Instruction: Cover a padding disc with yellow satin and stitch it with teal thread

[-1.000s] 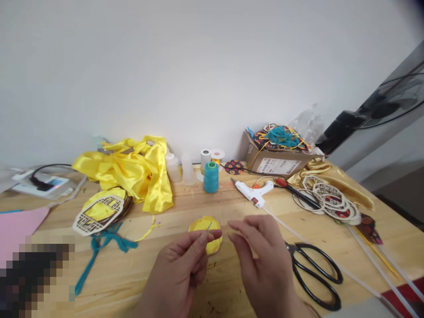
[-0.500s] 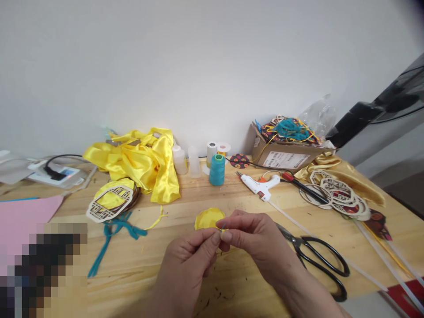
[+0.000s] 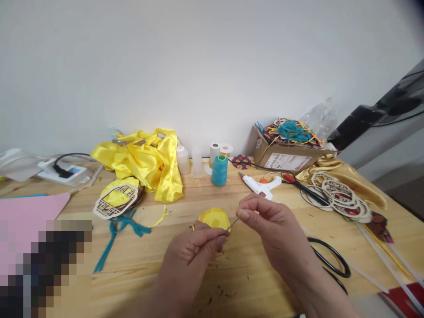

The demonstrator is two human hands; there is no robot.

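Note:
A short teal thread (image 3: 233, 222) stretches between my two hands above the table. My left hand (image 3: 198, 247) pinches its lower end between thumb and forefinger; whether a needle is in that pinch is hidden. Higher and to the right, the fingertips of my right hand (image 3: 268, 221) are closed on the other end. Just behind the left fingers lies a round yellow fabric piece (image 3: 213, 216), partly covered by them. Black-handled scissors (image 3: 331, 256) rest beside my right forearm, which hides their blades. A cone of teal thread (image 3: 220, 171) stands upright beyond the hands.
Yellow satin cloth (image 3: 139, 154), patterned wooden cutouts (image 3: 115, 202) and teal strips (image 3: 111, 245) lie at left. Farther right are a white glue gun (image 3: 263, 186), a cardboard box (image 3: 285, 158) of craft pieces and more wooden cutouts (image 3: 344, 198). Plastic bottles (image 3: 183, 160) stand by the wall.
My right hand has moved up and right, away from my left, drawing the teal thread out between them. The left hand stays nearly in place. The view has shifted slightly.

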